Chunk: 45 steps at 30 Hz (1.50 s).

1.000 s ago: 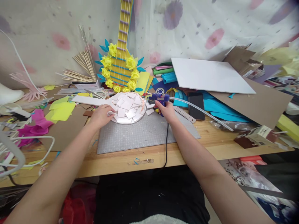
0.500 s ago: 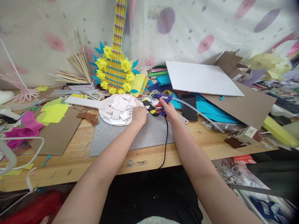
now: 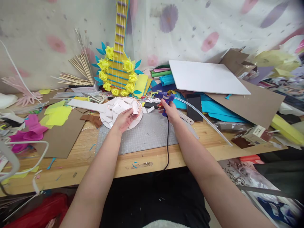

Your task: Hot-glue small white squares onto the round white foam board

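Observation:
My right hand grips a blue hot glue gun, with a long clear glue stick trailing from its rear and a black cord hanging down. My left hand, palm turned partly up, is over a round white board covered with overlapping white pieces. Its fingertips pinch a small white foam board piece. The board's long flat handle points left. Two loose white pieces lie between my hands, near a black-handled cutter. Underneath is a grey cutting mat.
A yellow flower-trimmed model guitar leans on the back wall. To the right are a phone, a metal ruler, a white board and brown cardboard. Scissors, wooden sticks and yellow paper lie left.
My left hand has moved left from the loose pieces by the cutter to over the round board, turning its palm up. The cutter has shifted slightly. My right hand still holds the glue gun.

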Each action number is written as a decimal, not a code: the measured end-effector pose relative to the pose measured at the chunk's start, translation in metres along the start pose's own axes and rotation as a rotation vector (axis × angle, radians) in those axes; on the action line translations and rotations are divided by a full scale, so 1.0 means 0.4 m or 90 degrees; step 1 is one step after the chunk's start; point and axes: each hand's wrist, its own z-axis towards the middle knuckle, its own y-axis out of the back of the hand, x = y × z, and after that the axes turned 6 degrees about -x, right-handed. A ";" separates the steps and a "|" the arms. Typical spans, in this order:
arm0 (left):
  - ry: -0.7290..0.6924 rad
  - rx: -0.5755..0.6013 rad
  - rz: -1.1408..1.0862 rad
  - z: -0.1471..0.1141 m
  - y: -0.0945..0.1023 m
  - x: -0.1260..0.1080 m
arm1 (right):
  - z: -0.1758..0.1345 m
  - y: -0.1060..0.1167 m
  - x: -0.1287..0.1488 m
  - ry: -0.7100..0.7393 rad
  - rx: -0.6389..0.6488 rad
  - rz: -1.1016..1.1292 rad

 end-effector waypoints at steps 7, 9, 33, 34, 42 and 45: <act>0.038 -0.009 -0.051 -0.003 0.020 -0.008 | -0.065 -0.026 0.021 0.066 0.293 -0.105; 0.057 -0.013 -0.052 -0.004 0.016 -0.007 | -0.068 -0.030 0.019 0.063 0.300 -0.135; 0.091 -0.011 -0.031 -0.013 0.013 -0.006 | -0.053 -0.025 0.014 0.015 0.216 -0.135; 0.092 -0.006 -0.031 -0.009 0.016 -0.004 | -0.052 -0.024 0.012 0.018 0.206 -0.133; 0.089 0.007 -0.035 -0.001 0.024 -0.002 | -0.037 -0.016 -0.003 0.028 0.181 -0.143; 0.089 -0.004 -0.037 -0.004 0.023 -0.004 | -0.035 -0.011 -0.001 0.033 0.183 -0.153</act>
